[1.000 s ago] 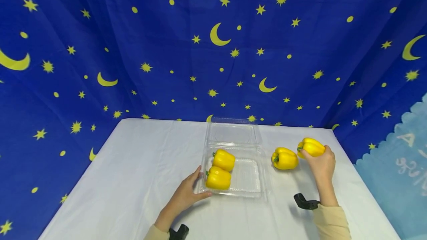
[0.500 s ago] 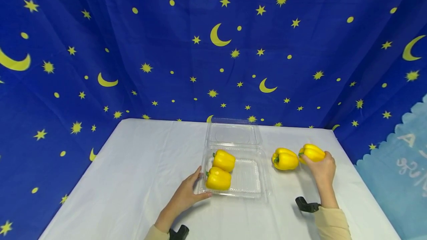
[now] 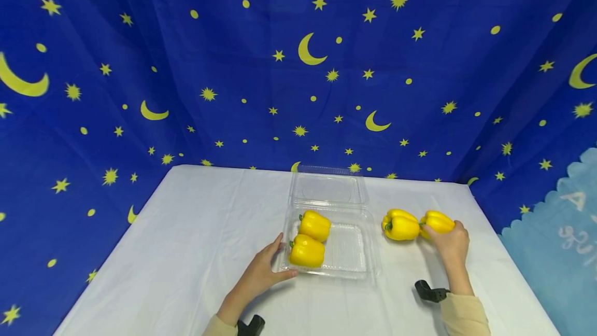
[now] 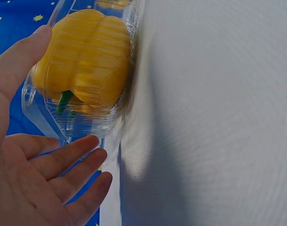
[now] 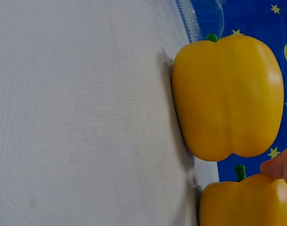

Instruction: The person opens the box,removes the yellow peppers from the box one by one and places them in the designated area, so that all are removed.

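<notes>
My right hand [image 3: 451, 244] holds a yellow bell pepper [image 3: 436, 222] at the table's right side, its thumb [image 5: 275, 167] near the green stem in the right wrist view. Just left of it lies another yellow bell pepper [image 3: 401, 225], large in the right wrist view. Two more bell peppers, a far one [image 3: 315, 226] and a near one [image 3: 307, 251], sit side by side in the left half of a clear plastic clamshell box [image 3: 347, 274]. At that box's near left corner is my left hand [image 3: 258, 274], fingers spread and thumb along the front rim.
The box's clear lid [image 3: 328, 189] lies folded back toward the rear edge of the white-covered table [image 3: 210, 211]. Behind it hangs a blue cloth [image 3: 233, 56] with yellow moons and stars. Each wrist carries a black camera mount, the right one [image 3: 430, 292] low over the table.
My right hand has come down and slightly toward me with its bell pepper, now level beside the neighbouring pepper. The left hand, box and other peppers keep their places; the head view shifts slightly.
</notes>
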Demonstrator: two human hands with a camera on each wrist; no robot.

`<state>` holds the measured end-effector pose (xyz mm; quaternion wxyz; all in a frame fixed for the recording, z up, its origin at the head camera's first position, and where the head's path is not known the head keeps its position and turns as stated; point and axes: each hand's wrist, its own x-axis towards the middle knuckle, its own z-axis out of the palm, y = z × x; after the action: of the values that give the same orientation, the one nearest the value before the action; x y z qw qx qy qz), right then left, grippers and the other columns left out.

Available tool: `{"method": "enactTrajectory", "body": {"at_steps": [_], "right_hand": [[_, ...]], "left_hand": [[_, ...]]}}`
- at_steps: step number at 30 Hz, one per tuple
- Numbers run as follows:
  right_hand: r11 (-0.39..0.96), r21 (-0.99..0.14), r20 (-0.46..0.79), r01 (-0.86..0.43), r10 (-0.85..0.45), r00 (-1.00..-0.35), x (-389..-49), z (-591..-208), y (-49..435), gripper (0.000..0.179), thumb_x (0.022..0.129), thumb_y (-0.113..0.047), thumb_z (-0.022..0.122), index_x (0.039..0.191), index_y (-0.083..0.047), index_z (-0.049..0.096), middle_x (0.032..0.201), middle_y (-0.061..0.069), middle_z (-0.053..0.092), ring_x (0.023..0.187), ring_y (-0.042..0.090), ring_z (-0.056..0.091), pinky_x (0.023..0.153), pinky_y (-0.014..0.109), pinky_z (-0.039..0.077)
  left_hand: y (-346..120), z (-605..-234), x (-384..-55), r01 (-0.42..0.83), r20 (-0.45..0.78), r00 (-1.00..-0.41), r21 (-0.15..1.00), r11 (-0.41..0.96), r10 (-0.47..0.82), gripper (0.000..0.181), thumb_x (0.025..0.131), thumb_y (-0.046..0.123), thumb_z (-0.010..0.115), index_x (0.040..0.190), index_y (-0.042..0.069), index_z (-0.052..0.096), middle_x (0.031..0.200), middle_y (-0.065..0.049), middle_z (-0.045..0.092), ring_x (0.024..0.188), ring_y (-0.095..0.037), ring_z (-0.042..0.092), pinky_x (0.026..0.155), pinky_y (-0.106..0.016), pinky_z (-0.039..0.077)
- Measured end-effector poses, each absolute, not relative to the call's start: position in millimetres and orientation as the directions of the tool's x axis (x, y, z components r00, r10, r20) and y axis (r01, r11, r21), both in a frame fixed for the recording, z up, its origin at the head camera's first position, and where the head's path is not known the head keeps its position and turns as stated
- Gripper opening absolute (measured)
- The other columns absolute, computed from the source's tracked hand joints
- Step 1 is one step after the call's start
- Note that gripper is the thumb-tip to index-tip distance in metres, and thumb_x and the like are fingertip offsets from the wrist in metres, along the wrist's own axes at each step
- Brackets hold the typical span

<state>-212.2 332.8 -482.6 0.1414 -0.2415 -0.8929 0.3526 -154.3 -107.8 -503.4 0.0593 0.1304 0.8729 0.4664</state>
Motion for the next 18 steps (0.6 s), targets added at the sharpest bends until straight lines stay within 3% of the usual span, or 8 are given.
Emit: {"method": "enactTrajectory", "body": {"at_steps": [11, 18], "right_hand": [[0.637, -0.692, 0.058, 0.341, 0.519, -0.853, -211.8, -487.1, 337.0, 0.086, 0.083, -0.02, 0.069, 0.137, 0.024, 0.02, 0.131, 0.048, 0.033, 0.122, 0.057, 0.034, 0.11, 0.062, 0.03], [0.615, -0.702, -0.006, 0.357, 0.497, -0.868, -213.1, -488.2, 338.4, 0.091, 0.088, -0.024, 0.065, 0.141, 0.023, 0.008, 0.137, 0.05, 0.023, 0.128, 0.058, 0.028, 0.112, 0.063, 0.025]], "left_hand": [[-107.4, -503.6, -154.1, 0.174, 0.017, -0.958, 0.826, 0.536, 0.285, 0.099, 0.075, 0.043, 0.078, 0.149, 0.001, 0.027, 0.136, -0.018, 0.054, 0.133, -0.04, 0.043, 0.112, -0.057, 0.032], [-108.2, -504.7, -155.0, 0.177, 0.021, -0.958, 0.827, 0.533, 0.285, 0.1, 0.075, 0.044, 0.078, 0.149, 0.001, 0.026, 0.137, -0.018, 0.054, 0.133, -0.04, 0.042, 0.112, -0.057, 0.031]]}}
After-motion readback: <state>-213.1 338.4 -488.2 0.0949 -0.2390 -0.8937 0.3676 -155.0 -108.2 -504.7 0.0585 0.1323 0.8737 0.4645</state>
